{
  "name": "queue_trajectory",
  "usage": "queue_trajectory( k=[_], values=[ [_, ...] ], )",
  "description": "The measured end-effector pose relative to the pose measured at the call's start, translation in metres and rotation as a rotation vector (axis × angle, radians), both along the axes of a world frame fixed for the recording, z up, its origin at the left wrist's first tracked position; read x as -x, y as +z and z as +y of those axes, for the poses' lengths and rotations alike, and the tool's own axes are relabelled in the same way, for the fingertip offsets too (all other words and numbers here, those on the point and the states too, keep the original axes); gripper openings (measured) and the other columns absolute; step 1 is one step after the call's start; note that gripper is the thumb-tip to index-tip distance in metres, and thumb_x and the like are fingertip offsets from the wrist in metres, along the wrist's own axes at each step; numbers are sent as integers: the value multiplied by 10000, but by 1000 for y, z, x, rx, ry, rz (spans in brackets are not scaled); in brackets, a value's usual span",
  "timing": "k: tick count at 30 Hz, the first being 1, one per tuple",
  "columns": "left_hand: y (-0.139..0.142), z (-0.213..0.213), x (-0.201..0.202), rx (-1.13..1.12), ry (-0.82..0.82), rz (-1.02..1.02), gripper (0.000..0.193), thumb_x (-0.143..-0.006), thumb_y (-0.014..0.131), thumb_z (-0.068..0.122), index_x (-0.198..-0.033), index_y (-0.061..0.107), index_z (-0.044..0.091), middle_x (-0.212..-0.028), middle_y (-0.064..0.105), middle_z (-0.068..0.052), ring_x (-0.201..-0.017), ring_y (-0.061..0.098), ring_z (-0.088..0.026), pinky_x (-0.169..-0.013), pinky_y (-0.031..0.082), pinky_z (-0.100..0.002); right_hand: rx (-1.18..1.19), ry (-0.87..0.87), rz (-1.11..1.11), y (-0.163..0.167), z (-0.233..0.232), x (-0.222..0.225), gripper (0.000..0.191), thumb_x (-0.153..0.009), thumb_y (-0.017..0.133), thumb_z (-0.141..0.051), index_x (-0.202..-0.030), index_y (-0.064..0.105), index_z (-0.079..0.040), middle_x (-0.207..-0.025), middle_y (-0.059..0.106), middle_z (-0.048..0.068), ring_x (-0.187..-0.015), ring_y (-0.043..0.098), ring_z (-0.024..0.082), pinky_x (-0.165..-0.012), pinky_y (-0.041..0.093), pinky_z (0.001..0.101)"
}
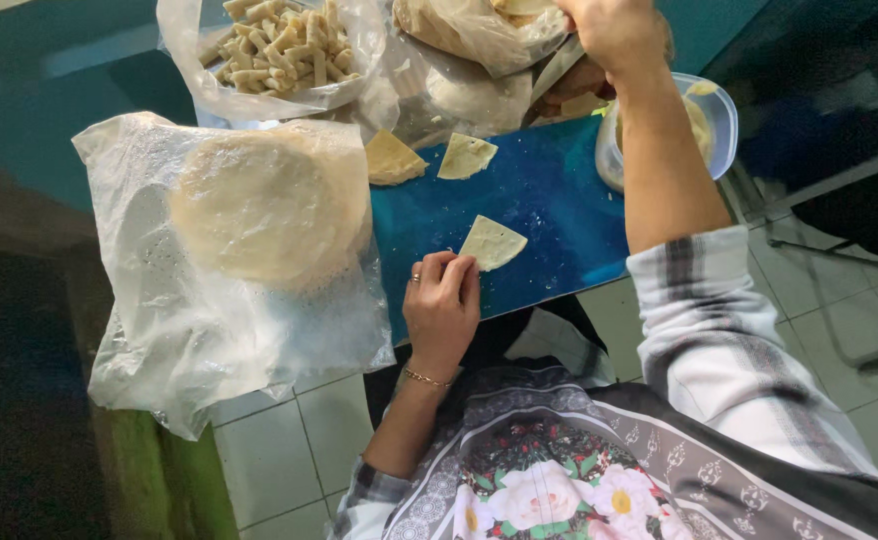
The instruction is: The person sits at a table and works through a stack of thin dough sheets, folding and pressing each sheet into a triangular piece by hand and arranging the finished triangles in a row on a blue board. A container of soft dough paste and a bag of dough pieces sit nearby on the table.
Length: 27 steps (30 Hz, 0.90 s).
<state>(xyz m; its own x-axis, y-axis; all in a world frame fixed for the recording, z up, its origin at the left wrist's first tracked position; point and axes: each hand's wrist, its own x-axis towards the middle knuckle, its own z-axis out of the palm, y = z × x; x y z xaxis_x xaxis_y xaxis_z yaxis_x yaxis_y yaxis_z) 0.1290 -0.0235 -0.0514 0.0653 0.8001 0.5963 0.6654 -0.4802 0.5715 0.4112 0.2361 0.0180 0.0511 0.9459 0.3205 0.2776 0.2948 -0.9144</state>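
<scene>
head view, left hand touching triangular wrapper

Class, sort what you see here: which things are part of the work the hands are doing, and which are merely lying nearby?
In use:
left hand touching a triangular wrapper piece
right hand raised by the plastic container
blue board

Lying about:
round wrapper stack on plastic
bag of rolled sticks
two more triangles
</scene>
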Motion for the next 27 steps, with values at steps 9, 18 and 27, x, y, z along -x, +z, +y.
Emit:
queue_trajectory(
  k=[9, 18, 27],
  values=[
    [3, 4, 3, 86, -62, -145, 130, -917, 747, 64, -1042, 720, 83, -1024, 649, -105, -877, 645, -272, -778, 536, -391, 166, 98, -128, -21, -176, 35, 161, -995, 664, -115, -1056, 779, -20, -749, 634, -48, -682, 545, 20, -589, 422, 198],
    [5, 15, -8, -17, -81, 171, 309, -858, 739, 60, -1154, 728, 152, -1127, 610, -80, -944, 600, -272, -768, 512, -397, -188, 93, -639, -43, -218, 51, 102, -959, 724, -133, -1043, 780, -133, -888, 684, 41, -756, 674, 225, -650, 517, 346],
    [-4, 17, -9, -52, -74, 248, 345, -844, 740, 81, -1178, 709, 164, -1153, 591, -68, -988, 598, -265, -763, 488, -394, -414, 115, -868, -35, -211, 54, 198, -885, 745, -118, -1077, 769, -160, -876, 661, 20, -850, 670, 230, -671, 532, 372]
  ],
)
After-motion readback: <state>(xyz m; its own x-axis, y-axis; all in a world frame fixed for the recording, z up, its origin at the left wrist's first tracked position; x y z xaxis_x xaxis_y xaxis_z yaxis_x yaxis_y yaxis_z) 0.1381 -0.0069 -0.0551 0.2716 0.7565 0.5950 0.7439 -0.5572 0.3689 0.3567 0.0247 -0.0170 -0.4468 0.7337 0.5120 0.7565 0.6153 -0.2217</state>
